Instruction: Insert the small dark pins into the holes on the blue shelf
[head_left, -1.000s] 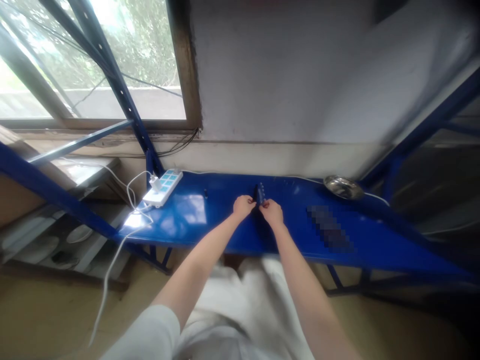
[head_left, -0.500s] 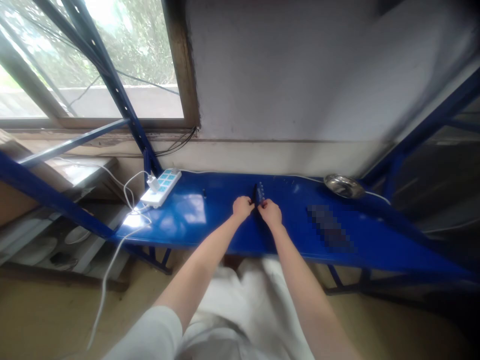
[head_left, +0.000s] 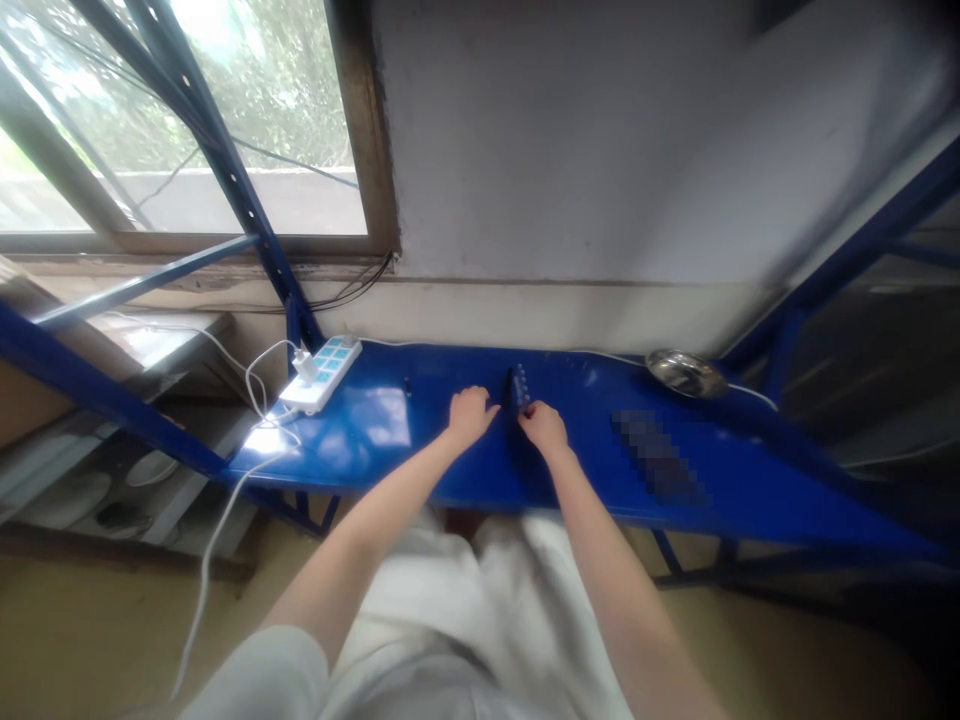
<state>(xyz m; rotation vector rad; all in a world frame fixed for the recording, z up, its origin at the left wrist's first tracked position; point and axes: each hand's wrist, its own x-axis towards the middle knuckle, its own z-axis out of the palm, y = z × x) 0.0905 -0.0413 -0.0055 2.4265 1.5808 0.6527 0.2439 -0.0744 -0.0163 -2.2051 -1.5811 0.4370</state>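
Near the middle of the blue table [head_left: 442, 470] is a small dark, upright piece [head_left: 520, 385] with a row of clear, rounded bumps along its right side. Its exact kind is too small to make out. My right hand [head_left: 543, 428] pinches its near end between thumb and fingers. To the left of the piece, my left hand [head_left: 470, 415] is open and apart from it, thumb and fingers spread over the tabletop. A tiny dark item [head_left: 408, 387] lies farther left on the table.
A white power strip [head_left: 322, 375] with a plug and trailing white cord sits at the table's left end. A shiny metal dish [head_left: 684, 372] stands at the back right. A pixelated dark rectangle [head_left: 660, 457] lies to my right. Blue frame posts rise at both ends.
My left hand has let go of the bumpy piece and moved left, its fingers spreading. My right hand stays at the piece's near end, almost unmoved.
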